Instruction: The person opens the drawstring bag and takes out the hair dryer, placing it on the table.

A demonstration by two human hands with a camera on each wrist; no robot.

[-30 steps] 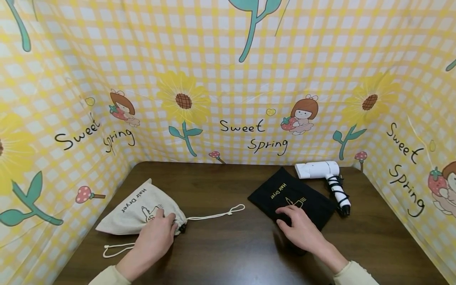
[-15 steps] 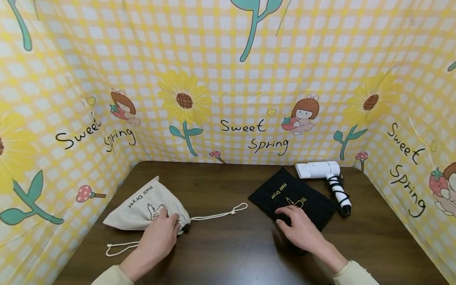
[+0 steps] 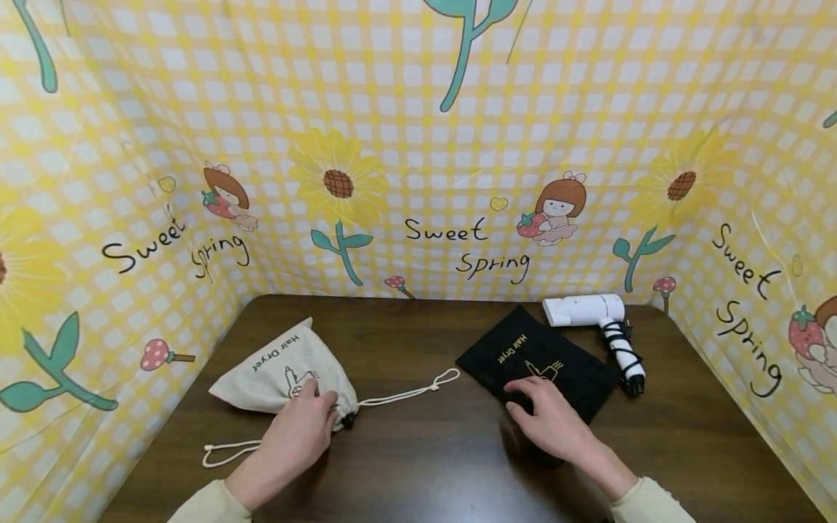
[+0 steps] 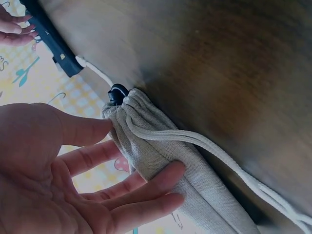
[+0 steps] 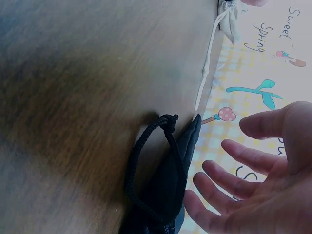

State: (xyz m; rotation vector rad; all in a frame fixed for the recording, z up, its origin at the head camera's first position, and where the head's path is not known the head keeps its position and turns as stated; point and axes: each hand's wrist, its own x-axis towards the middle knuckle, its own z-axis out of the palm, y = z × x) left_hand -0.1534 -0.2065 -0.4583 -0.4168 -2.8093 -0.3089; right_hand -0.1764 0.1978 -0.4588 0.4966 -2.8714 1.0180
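A beige drawstring bag (image 3: 281, 370) printed "Hair Dryer" lies on the table's left side, plump and cinched at its neck with a black toggle (image 4: 118, 93). My left hand (image 3: 301, 428) rests at the neck end, its fingers loosely bent and spread; the left wrist view shows thumb and fingertips against the cloth. Over the near edge of a flat black drawstring bag (image 3: 549, 356), my right hand (image 3: 552, 421) hovers with fingers spread and relaxed, holding nothing. The black bag's cord (image 5: 130, 180) loops out beside it in the right wrist view.
A white hair dryer (image 3: 582, 311) lies behind the black bag at the back right, its black power cord (image 3: 617, 345) wrapped round the handle. White drawstrings (image 3: 405, 394) trail from the beige bag across the brown table (image 3: 418, 465). Checked yellow cloth (image 3: 418, 145) walls three sides.
The beige bag has slid to the right together with my left hand, turning slightly as it went. My right hand, the black bag and the hair dryer have stayed where they were.
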